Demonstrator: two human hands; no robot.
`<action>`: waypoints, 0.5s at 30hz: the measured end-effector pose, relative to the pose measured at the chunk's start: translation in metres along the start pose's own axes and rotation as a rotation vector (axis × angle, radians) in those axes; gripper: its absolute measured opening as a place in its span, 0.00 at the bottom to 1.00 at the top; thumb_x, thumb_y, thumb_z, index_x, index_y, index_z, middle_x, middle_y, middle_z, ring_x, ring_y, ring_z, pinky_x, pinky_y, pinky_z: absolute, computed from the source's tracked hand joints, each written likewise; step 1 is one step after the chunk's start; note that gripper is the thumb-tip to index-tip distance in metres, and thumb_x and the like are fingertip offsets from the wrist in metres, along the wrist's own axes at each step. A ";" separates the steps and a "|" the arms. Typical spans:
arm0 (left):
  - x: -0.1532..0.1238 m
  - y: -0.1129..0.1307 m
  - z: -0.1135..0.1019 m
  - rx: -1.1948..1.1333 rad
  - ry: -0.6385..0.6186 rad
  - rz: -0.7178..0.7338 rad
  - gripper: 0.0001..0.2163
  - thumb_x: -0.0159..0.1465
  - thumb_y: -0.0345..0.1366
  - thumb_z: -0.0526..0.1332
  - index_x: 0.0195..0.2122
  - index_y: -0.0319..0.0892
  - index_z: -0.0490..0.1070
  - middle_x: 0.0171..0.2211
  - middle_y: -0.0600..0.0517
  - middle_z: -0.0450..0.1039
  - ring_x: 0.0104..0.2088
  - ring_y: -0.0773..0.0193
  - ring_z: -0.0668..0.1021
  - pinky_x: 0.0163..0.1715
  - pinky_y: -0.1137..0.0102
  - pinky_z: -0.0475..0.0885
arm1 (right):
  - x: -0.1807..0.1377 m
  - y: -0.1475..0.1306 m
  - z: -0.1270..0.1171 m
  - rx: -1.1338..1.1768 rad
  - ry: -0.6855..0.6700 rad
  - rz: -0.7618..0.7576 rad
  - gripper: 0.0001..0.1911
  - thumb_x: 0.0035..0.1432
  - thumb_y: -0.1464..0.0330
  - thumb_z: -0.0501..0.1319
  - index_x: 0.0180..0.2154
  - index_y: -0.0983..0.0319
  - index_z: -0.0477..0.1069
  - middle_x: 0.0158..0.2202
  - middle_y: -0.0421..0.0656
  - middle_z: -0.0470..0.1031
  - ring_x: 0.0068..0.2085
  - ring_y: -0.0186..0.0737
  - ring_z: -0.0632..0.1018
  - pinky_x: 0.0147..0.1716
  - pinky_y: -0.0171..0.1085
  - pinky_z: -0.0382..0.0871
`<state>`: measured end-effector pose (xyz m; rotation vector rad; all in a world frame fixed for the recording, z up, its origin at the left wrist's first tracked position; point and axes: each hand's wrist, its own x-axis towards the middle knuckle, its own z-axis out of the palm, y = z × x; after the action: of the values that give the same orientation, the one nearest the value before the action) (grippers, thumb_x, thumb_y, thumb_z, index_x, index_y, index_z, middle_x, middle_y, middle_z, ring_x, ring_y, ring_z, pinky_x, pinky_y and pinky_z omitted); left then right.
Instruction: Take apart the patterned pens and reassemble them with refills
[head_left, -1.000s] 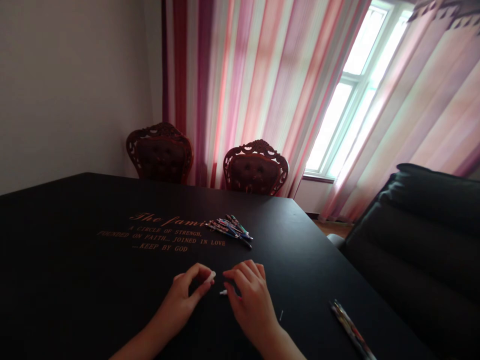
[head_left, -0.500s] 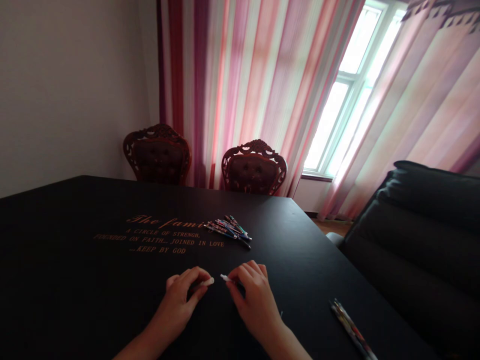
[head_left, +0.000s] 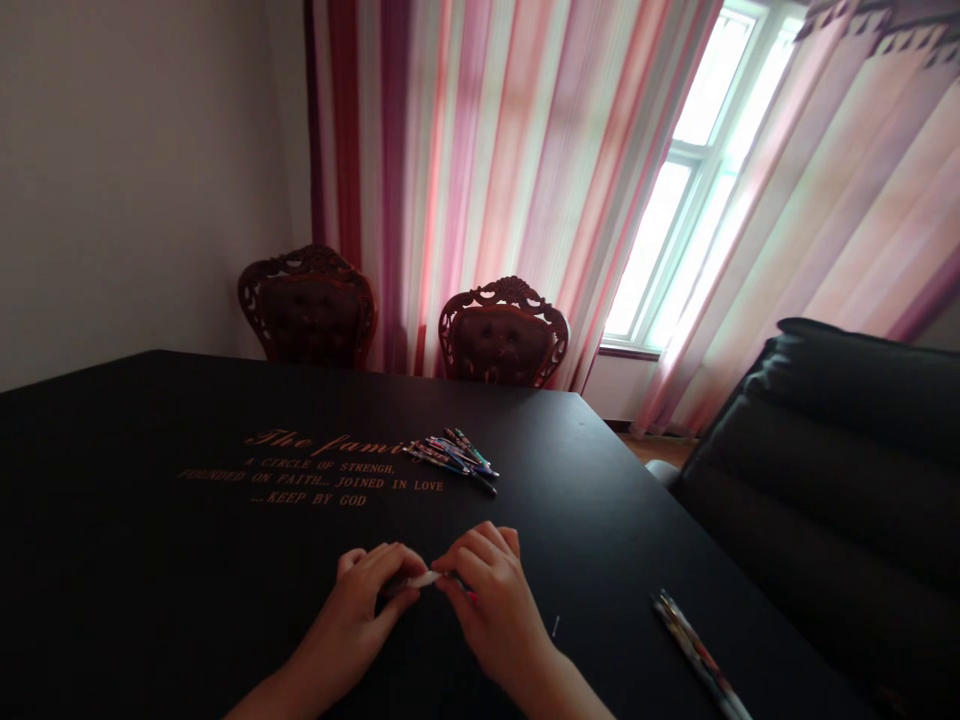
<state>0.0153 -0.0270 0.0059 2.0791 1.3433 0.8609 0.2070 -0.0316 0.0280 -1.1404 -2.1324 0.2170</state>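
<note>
So you've got both hands close together over the black table (head_left: 172, 610), fingers pinched narrow. Your left hand (head_left: 367, 595) has one end of a white pen part (head_left: 427, 579), and your right hand (head_left: 491, 590) is pinched on the other, with a bit of pink peeking out under it. Can't tell if that's one piece or two meeting, fingers hide too much. From your fingertips, there's a messy pile of pens (head_left: 454, 457) at 12 o'clock, gold lettering (head_left: 315, 468) around 10-11, and a tiny thin piece (head_left: 556, 626) between 3 and 4, with patterned pens (head_left: 699, 655) farther out that way.
</note>
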 end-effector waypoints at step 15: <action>0.014 -0.015 -0.002 -0.472 0.136 -0.133 0.13 0.62 0.49 0.61 0.38 0.45 0.69 0.33 0.51 0.75 0.36 0.59 0.77 0.36 0.67 0.72 | 0.005 0.070 -0.048 -0.121 -0.055 0.242 0.04 0.53 0.70 0.67 0.27 0.58 0.74 0.28 0.37 0.75 0.37 0.41 0.73 0.43 0.42 0.57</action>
<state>0.0091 -0.0086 0.0003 1.5771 1.1875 1.1491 0.2833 0.0064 0.0350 -1.4799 -2.0761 0.2338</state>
